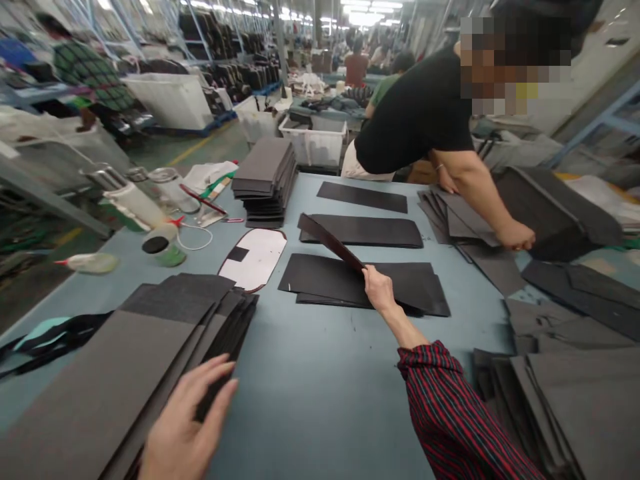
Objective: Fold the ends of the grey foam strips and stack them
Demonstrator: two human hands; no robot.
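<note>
My right hand (379,290) grips the near end of a dark flat panel (333,241), tilted up on edge above two piles of black rectangular panels. The nearer black pile (400,283) lies fanned out under that hand; the second pile (380,231) is just behind it. At the lower left my left hand (193,417) has its fingers apart and holds nothing I can see. It is beside the right edge of a large stack of grey-black panels (145,340); whether the fingers touch the stack, I cannot tell.
A single black strip (363,197) lies farther back, near a tall panel stack (265,173). A white rounded template (255,259), a glue bottle (93,263) and a jar (164,247) are leftward. Across the table a co-worker (425,127) leans over loose panels. More panels (575,400) pile at right.
</note>
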